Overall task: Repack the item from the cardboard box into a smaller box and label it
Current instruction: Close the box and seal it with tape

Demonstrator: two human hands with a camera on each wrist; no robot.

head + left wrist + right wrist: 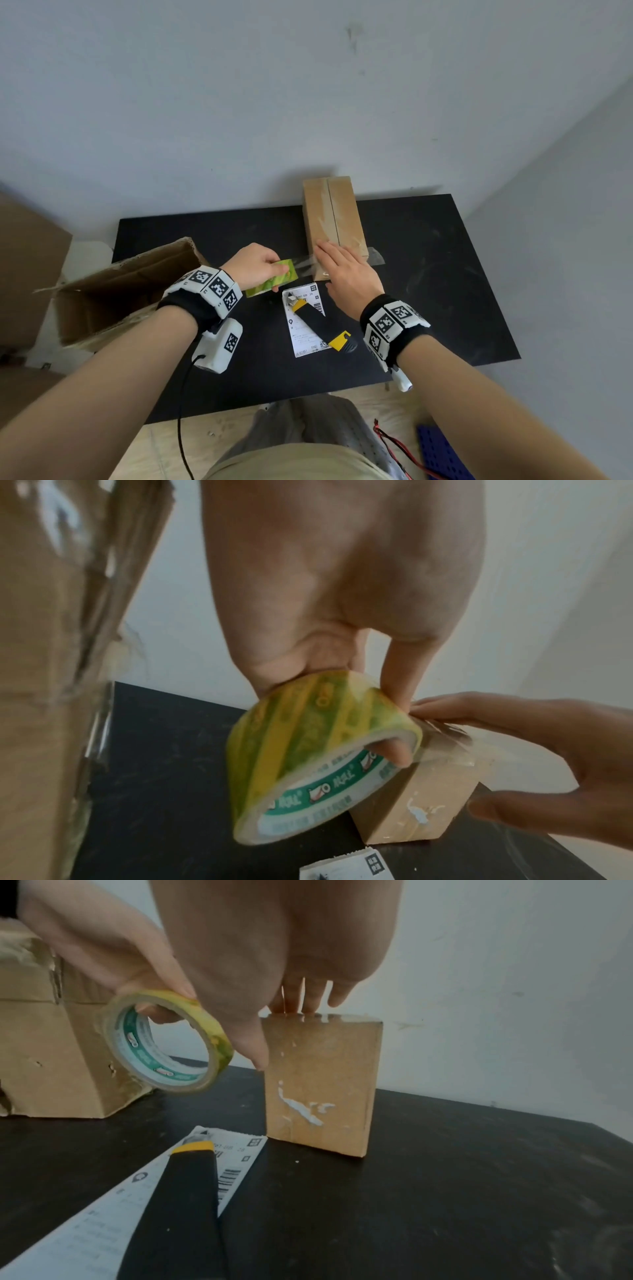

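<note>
The small closed cardboard box [334,216] lies at the back of the black table [428,274]. My right hand [346,274] presses flat with straight fingers [308,999] on the box's near end [322,1083]. My left hand [255,265] grips a green-yellow roll of clear tape [274,282], one finger through its core [390,753]. A strip of clear tape [303,265] runs from the roll [308,750] to the box top [428,799] under my right hand [531,750]. A white shipping label [303,329] lies in front of the box.
A black-and-yellow utility knife [323,323] lies across the label [103,1218]. The large open cardboard box [120,284] lies on its side at the table's left edge. A loose tape end [375,257] sticks out to the right of the small box. A wall stands close behind.
</note>
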